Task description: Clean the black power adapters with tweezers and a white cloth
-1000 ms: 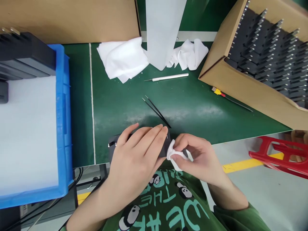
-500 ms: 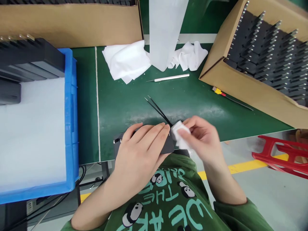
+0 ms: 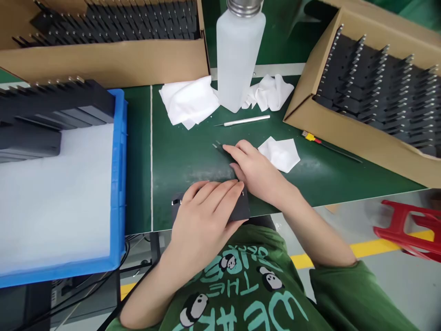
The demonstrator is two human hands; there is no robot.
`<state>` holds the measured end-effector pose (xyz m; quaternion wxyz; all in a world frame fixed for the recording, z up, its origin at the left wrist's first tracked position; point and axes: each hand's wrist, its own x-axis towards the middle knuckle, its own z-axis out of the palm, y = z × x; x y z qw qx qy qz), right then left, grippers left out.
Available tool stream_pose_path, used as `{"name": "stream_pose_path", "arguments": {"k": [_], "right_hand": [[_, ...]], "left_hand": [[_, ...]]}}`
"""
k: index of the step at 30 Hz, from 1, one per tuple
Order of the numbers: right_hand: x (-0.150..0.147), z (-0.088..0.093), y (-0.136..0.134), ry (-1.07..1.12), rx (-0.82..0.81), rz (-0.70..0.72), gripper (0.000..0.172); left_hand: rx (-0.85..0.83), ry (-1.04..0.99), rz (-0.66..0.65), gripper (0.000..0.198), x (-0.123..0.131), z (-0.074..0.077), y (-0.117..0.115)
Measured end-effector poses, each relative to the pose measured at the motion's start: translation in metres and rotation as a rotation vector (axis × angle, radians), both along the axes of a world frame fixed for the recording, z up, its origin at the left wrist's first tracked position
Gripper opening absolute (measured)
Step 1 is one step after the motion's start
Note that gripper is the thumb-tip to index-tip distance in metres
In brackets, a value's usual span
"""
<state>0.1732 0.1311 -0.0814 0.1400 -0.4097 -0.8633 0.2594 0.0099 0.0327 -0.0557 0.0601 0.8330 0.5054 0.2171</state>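
Observation:
At the table's near edge lies a black box-shaped device (image 3: 240,210), partly covered. My left hand (image 3: 208,209) is closed over it, fingers across its top and thumb along the near side. Two thin black wires (image 3: 223,151) with bare metal tips run out beyond the device. My right hand (image 3: 257,172) has its fingers and thumb around these wires, whose lower part it hides. The wires are slightly blurred. Just right of that hand, a folded white cloth (image 3: 283,156) rests on the green table.
A white-handled needle tool (image 3: 246,121) lies ahead, before a white bottle (image 3: 237,59) flanked by white cloths (image 3: 191,101). Cartons (image 3: 138,59) of black devices stand behind and at right. A blue tray (image 3: 117,193) is at left. A yellow-and-red plug cable (image 3: 330,146) lies by the right carton.
My right hand has let go of the white cloth, which now lies on the table, and has moved left and forward onto the black wires. My left hand stays on the device.

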Motion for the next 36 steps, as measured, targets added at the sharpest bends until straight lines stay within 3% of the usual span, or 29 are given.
{"name": "stream_pose_path", "arguments": {"k": [3, 8, 10, 16, 20, 25, 28, 32, 36], "right_hand": [[0.017, 0.006, 0.001, 0.106, -0.065, 0.019, 0.047], [0.066, 0.014, -0.030, 0.882, -0.432, -0.013, 0.019], [0.075, 0.010, -0.046, 1.063, -0.482, -0.023, 0.017], [0.074, 0.006, -0.074, 0.929, -0.372, 0.010, 0.033], [0.071, 0.014, -0.076, 0.777, -0.294, -0.079, 0.043], [0.061, 0.020, -0.082, 0.913, -0.343, -0.245, 0.035], [0.058, 0.018, -0.082, 1.021, -0.384, -0.256, 0.035], [0.059, 0.015, -0.079, 0.955, -0.348, -0.221, 0.026], [0.057, 0.014, -0.080, 1.025, -0.363, -0.238, 0.028]], "left_hand": [[-0.003, 0.001, 0.005, 0.045, 0.000, 0.001, 0.000], [-0.024, 0.008, -0.001, 0.044, -0.001, 0.002, 0.000], [-0.020, 0.008, -0.001, 0.044, -0.001, 0.002, 0.000], [-0.026, 0.012, -0.007, 0.040, 0.000, 0.003, 0.001], [-0.027, 0.005, -0.002, 0.039, 0.000, 0.002, 0.001], [-0.025, 0.002, -0.008, 0.042, 0.000, 0.002, 0.002], [-0.013, -0.004, -0.010, 0.043, -0.001, 0.002, 0.001], [-0.039, -0.006, -0.016, 0.043, -0.002, 0.002, 0.000], [-0.038, -0.009, -0.013, 0.042, -0.002, 0.001, -0.001]]}}
